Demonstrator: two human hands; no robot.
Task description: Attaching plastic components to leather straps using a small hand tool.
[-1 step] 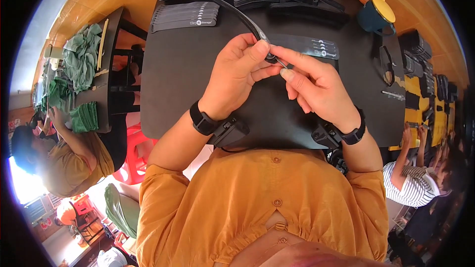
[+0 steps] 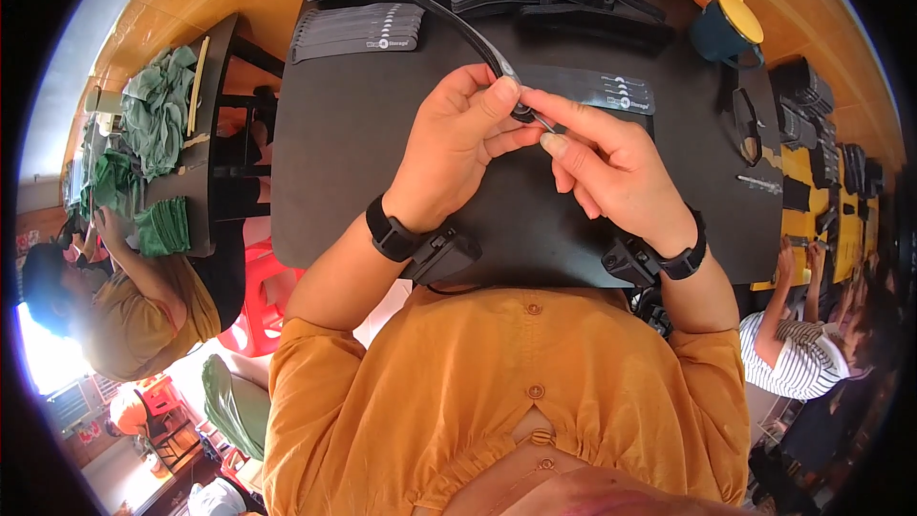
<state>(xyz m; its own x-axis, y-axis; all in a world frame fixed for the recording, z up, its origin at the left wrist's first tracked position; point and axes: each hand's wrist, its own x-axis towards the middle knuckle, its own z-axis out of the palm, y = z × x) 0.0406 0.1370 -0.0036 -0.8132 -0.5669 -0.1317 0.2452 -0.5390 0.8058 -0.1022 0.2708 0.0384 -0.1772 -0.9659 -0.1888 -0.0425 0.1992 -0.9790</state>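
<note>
Left hand (image 2: 458, 139): closed fingers are pinching a black strap (image 2: 468, 31) above the surface (image 2: 334, 153), toward its far edge. Right hand (image 2: 611, 153): closed fingers are holding a thin piece (image 2: 543, 122) at the strap's end; uneven pulling could cause slipping.

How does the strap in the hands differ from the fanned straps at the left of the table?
The held strap looks like one curved band; the fanned straps are several, overlapping. The left hand pinches the held strap's near end, while the fanned straps lie flat on the table, untouched. The held strap looks narrow from this angle; the fanned straps show broad faces with pale marks. Both are dark grey to black.
</note>
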